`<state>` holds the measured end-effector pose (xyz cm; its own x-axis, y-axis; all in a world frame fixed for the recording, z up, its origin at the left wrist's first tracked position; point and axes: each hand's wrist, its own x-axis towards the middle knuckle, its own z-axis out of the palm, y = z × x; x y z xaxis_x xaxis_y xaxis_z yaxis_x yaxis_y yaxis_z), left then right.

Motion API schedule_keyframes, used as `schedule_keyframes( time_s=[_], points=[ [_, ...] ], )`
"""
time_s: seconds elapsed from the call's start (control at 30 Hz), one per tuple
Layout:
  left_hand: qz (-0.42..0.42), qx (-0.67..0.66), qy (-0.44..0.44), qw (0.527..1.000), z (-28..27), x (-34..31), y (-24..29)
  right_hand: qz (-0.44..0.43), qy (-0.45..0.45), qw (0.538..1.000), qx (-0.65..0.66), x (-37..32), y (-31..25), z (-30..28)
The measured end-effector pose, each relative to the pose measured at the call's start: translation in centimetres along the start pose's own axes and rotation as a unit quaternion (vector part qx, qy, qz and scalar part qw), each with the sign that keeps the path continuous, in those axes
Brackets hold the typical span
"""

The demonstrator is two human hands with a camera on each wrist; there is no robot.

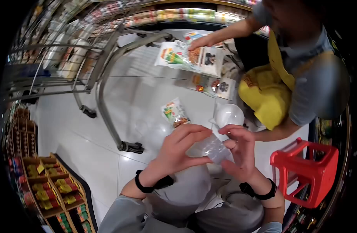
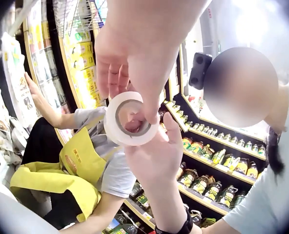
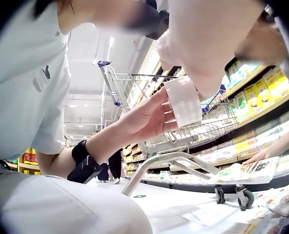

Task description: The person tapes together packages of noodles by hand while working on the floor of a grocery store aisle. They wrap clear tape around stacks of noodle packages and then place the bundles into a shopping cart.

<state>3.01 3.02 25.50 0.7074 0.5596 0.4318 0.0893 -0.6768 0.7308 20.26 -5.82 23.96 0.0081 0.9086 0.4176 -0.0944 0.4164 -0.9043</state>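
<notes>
White ring-shaped tape roll (image 1: 211, 148) | held between both hands, above the knees | left hand (image 1: 178, 149) fingers curled round it | right hand (image 1: 240, 153) fingers pinching its rim | grey metal shopping trolley (image 1: 108, 58) nearby

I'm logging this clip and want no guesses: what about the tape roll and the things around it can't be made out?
1. Loose end of the tape roll: head view, the left hand and right hand cover it.
2. Print on the floor packet: head view, too small.
3. Labels on the shelf bottles: left wrist view, too small and blurred.
</notes>
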Motion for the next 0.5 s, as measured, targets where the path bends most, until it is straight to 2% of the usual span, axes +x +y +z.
schedule_keyframes(
  time_s=[0.03,0.17,0.23,0.3,0.33,0.4,0.5],
  points=[
    [-0.003,0.014,-0.003,1.000,0.1,0.0,0.0,0.001,0.014,1.000,0.025,-0.3,0.1,0.1],
    [-0.016,-0.005,-0.019,1.000,0.2,-0.3,-0.2,0.051,0.018,0.998,-0.022,-1.0,-0.1,-0.3],
    [-0.048,-0.017,-0.017,0.999,0.2,-0.6,-0.3,0.043,-0.013,0.993,-0.107,-1.3,0.4,-0.4],
    [-0.129,-0.097,-0.012,0.987,0.8,-0.9,-0.5,0.056,-0.023,0.988,-0.142,-1.6,0.5,-0.4],
    [-0.125,-0.101,-0.014,0.987,1.0,-1.0,-0.7,0.066,-0.035,0.981,-0.181,-1.6,0.4,-0.5],
    [-0.193,-0.152,-0.042,0.969,1.3,-1.2,-1.0,0.095,-0.047,0.977,-0.185,-1.8,0.5,-0.5],
    [-0.182,-0.138,-0.058,0.972,1.6,-1.2,-1.1,0.134,-0.048,0.974,-0.176,-1.8,1.0,-0.3]
  ],
)
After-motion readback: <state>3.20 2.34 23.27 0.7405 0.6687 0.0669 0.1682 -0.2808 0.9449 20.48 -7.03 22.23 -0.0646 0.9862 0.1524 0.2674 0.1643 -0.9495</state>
